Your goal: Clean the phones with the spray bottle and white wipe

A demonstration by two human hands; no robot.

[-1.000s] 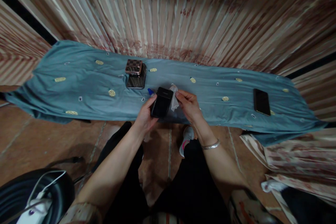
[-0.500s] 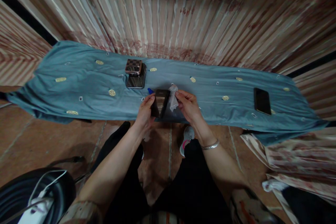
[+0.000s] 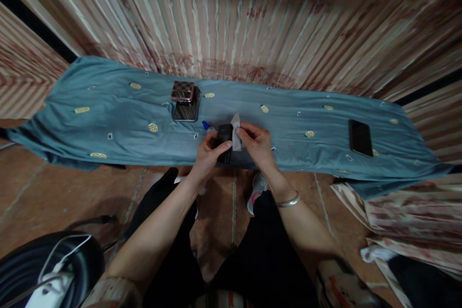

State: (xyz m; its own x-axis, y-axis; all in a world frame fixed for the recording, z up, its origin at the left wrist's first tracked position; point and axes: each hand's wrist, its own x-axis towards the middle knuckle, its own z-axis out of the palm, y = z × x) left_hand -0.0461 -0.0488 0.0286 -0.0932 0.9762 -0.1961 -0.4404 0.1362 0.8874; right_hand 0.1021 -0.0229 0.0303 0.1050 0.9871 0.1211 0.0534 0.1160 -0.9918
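Our left hand (image 3: 208,153) gripping a dark phone (image 3: 224,140) on edge, our right hand (image 3: 255,142) pinching a white wipe (image 3: 236,137) against it, at the near edge of the blue cloth (image 3: 119,130)

Left hand (image 3: 208,153): grips a dark phone (image 3: 224,141), turned edge-on.
Right hand (image 3: 255,140): presses a white wipe (image 3: 236,132) against the phone.
Blue cloth (image 3: 108,120): carries stacked phones (image 3: 185,100) and a lone black phone (image 3: 360,137) at right.

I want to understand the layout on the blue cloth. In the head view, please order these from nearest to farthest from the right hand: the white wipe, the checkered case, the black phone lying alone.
1. White wipe: pinched in the right hand itself.
2. Checkered case: to the left and farther back on the blue cloth.
3. Black phone: far to the right, alone near the cloth's end.
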